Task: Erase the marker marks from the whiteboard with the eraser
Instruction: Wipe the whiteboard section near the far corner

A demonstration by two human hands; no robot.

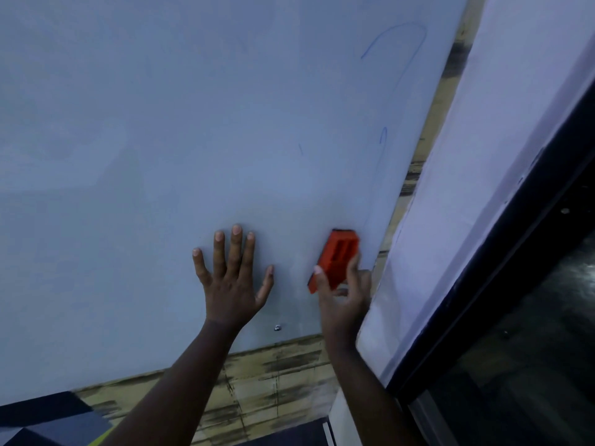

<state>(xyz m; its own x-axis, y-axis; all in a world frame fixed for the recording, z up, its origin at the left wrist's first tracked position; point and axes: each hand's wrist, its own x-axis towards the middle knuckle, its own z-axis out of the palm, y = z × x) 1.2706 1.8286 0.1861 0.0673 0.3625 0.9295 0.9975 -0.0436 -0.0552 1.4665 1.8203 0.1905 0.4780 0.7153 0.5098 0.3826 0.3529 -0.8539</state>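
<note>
Whiteboard (pixel 193 123) marks seem mere scribbles; nothing legible.

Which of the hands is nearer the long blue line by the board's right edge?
Right. The right hand, gripping the eraser, sits just below the blue line; the left hand lies flat farther left.

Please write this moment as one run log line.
left hand flat on whiteboard | right hand grips eraser | blue marks remain
</note>
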